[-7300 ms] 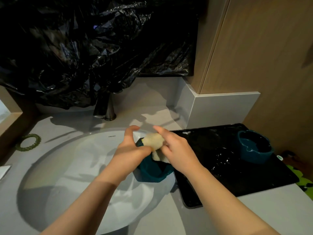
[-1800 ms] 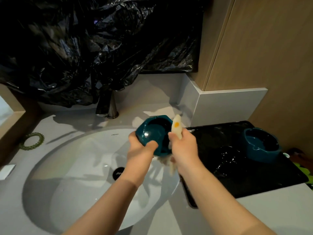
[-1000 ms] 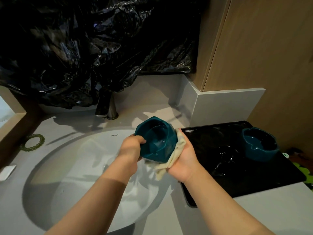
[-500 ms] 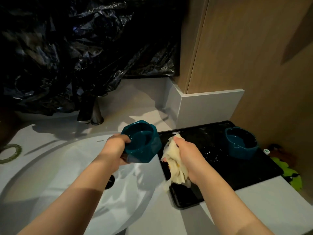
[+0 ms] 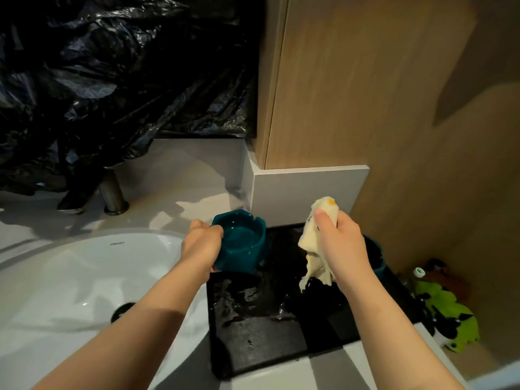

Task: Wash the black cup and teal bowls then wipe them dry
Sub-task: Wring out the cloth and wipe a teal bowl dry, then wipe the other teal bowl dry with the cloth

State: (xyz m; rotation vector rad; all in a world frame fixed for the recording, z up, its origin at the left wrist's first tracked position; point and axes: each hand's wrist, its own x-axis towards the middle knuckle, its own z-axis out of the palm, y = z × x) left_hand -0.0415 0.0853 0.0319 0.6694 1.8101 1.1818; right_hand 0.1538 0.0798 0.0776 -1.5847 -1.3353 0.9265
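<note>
1 teal bowl (image 5: 242, 244) gripped by left fingers (image 5: 216, 229) | right fingers (image 5: 323, 222) clutch cloth (image 5: 313, 250) | 2nd bowl (image 5: 379, 266) mostly hidden

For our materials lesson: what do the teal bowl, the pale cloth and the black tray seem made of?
The teal bowl: probably glazed ceramic; thick faceted walls, glossy highlights. The pale cloth: soft matte fabric; it crumples and hangs limp. The black tray: smooth, perhaps plastic, uncertain; flat thin slab with wet sheen.
</note>
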